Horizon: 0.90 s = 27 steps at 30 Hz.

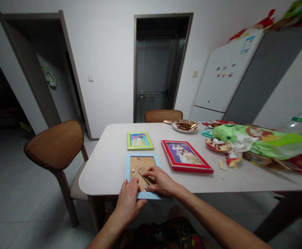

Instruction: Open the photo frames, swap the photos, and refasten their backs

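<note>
A light-blue photo frame (127, 169) lies face down at the table's near edge, its brown back board (136, 185) showing with small metal clips (134, 172) and a stand leg. My left hand (129, 197) grips the near left corner, fingers on top and thumb at the front edge. Bent fingers of my right hand (161, 181) touch the stand leg, while its thumb is by the near metal clip (146, 187). Just beyond is a green photo frame (140, 148), face up. To the right lies a red photo frame (189, 167), also face up with a picture.
On the white table (101, 173) are a plate (184, 130) of wrapped snacks, a green plastic bag (244, 135), an opened fruit (218, 145) and peel scraps (232, 162). A clear jar (300, 128) stands far right. Wooden chairs (57, 145) stand left and behind.
</note>
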### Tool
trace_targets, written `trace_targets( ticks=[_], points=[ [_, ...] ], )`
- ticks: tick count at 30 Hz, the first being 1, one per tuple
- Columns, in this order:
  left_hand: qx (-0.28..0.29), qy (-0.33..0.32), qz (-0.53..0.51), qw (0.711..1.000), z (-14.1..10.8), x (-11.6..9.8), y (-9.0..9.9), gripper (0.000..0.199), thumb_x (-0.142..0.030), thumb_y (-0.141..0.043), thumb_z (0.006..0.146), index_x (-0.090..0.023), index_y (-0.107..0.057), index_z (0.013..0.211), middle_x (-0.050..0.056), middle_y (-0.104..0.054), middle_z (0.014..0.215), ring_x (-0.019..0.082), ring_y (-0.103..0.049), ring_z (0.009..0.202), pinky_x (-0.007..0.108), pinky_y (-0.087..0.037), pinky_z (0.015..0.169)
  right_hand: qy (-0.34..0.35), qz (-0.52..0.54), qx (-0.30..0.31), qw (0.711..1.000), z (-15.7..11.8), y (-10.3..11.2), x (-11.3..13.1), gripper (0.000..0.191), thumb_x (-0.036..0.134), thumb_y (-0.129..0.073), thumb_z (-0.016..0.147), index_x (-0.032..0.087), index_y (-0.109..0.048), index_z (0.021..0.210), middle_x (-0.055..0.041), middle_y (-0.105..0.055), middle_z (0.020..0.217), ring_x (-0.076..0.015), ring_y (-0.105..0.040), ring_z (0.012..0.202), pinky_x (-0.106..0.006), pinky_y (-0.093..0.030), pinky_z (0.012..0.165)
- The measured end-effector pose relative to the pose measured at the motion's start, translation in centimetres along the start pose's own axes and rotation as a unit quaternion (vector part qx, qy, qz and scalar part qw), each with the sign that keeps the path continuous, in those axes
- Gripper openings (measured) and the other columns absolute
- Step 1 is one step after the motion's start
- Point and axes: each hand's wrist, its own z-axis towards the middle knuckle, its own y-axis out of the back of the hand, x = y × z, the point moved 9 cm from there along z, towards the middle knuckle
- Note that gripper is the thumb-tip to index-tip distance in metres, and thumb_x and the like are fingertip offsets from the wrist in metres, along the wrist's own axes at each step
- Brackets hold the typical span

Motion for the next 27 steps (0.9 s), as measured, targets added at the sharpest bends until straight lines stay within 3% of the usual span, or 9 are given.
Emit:
trace_targets(
  ticks=[3,7,13,17,21,24,27],
  points=[
    [0.005,0.003,0.000,1.000,0.1,0.0,0.0,0.033,-0.017,-0.067,0.059,-0.017,-0.050,0.087,0.011,-0.056,0.109,0.025,-0.047,0.109,0.050,-0.026,0.098,-0.017,0.006,-0.032,0.999,0.0,0.3,0.2,0.035,0.031,-0.064,0.060,0.020,-0.062,0.093,-0.0065,-0.051,0.095,-0.0187,-0.046,0.089,-0.029,-0.036,0.078],
    [-0.007,-0.004,-0.020,1.000,-0.1,0.0,0.1,0.032,-0.017,-0.068,0.058,-0.018,-0.050,0.085,0.011,-0.054,0.113,0.025,-0.046,0.110,0.051,-0.025,0.098,-0.022,0.023,-0.034,0.999,0.0,0.3,0.0,0.042,0.024,-0.060,0.060,0.018,-0.059,0.101,-0.0076,-0.054,0.098,-0.0194,-0.048,0.092,-0.029,-0.036,0.081],
    [-0.060,0.045,-0.138,0.988,0.4,1.2,1.1,0.047,-0.019,-0.062,0.062,-0.015,-0.046,0.107,0.016,-0.035,0.131,0.026,-0.032,0.121,0.046,-0.028,0.098,-0.049,0.002,-0.101,0.994,0.3,2.3,0.2,0.042,0.015,-0.053,0.058,0.015,-0.060,0.099,-0.0082,-0.058,0.096,-0.0197,-0.050,0.090,-0.030,-0.037,0.083],
    [-0.147,0.129,-0.289,0.937,1.6,3.8,3.3,0.038,-0.017,-0.049,0.072,-0.015,-0.044,0.109,0.011,-0.050,0.117,0.020,-0.047,0.109,0.037,-0.037,0.093,-0.026,0.001,-0.122,0.992,1.0,3.9,3.2,0.038,0.017,-0.054,0.059,0.015,-0.061,0.096,-0.0080,-0.059,0.094,-0.0190,-0.051,0.088,-0.030,-0.038,0.081],
    [-0.177,0.199,-0.410,0.872,1.7,7.6,4.8,0.032,-0.015,-0.047,0.071,-0.015,-0.048,0.104,0.006,-0.060,0.103,0.017,-0.058,0.090,0.029,-0.047,0.078,0.028,0.043,-0.142,0.989,1.3,4.5,5.5,0.033,0.023,-0.054,0.065,0.017,-0.059,0.098,-0.0069,-0.059,0.097,-0.0174,-0.051,0.090,-0.028,-0.038,0.082],
    [-0.175,0.251,-0.467,0.830,0.5,10.9,5.5,0.035,-0.014,-0.047,0.072,-0.016,-0.046,0.107,0.005,-0.063,0.094,0.014,-0.062,0.073,0.025,-0.050,0.064,-0.015,0.036,-0.176,0.984,1.0,4.8,3.0,0.032,0.028,-0.049,0.072,0.015,-0.057,0.099,-0.0085,-0.059,0.099,-0.0179,-0.052,0.091,-0.030,-0.038,0.082],
    [-0.158,0.295,-0.463,0.821,-0.8,13.5,6.0,0.035,-0.012,-0.045,0.073,-0.014,-0.043,0.108,0.004,-0.064,0.081,0.013,-0.061,0.059,0.025,-0.050,0.055,-0.103,-0.038,-0.175,0.979,0.2,4.4,-1.3,0.034,0.027,-0.048,0.072,0.011,-0.057,0.102,-0.0121,-0.058,0.098,-0.0203,-0.051,0.093,-0.032,-0.036,0.084]
  ],
)
